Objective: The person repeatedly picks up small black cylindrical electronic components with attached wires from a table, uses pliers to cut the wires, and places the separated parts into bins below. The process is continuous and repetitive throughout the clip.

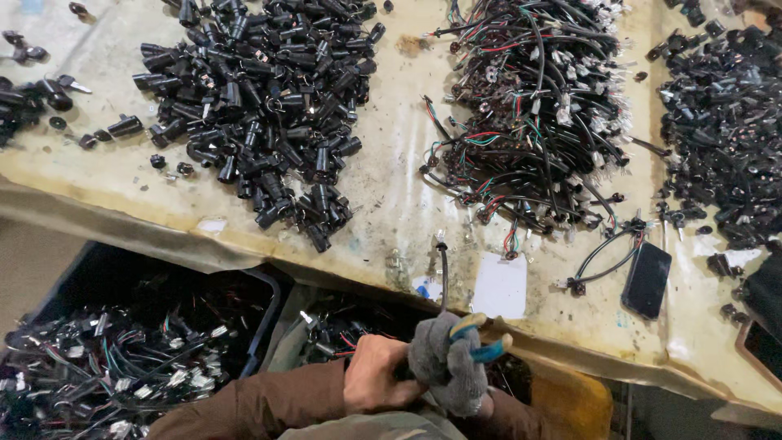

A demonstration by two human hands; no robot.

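At a stained, cream-coloured workbench (391,204), seen from above, a person works on small wired parts. Far left, a dark crate (122,358) below the bench edge holds a tangle of black parts with coloured leads and white plugs. Above it on the bench, a few loose black pieces (32,94) lie scattered, and beside them spreads a large heap of black cylindrical parts (269,106). Low in the frame, the bare left hand (375,376), reaching out of a brown sleeve (261,403), is curled around something small that its fingers hide; what it grips cannot be made out. Touching it on the right, the right hand (446,367), in a grey knitted glove, is closed around the blue-and-yellow handles of a pair of pliers (481,338). A thin black cable (442,273) rises from between the two hands and ends just over the bench edge. Near it lie a blue-and-white scrap (425,287) and a white paper slip (500,285). Past the middle of the bench sits a mound of black, red and green wire harnesses (538,106) with white connectors. A dark phone (647,279) lies right of it near the edge, and another pile of black parts (725,130) fills the far right.
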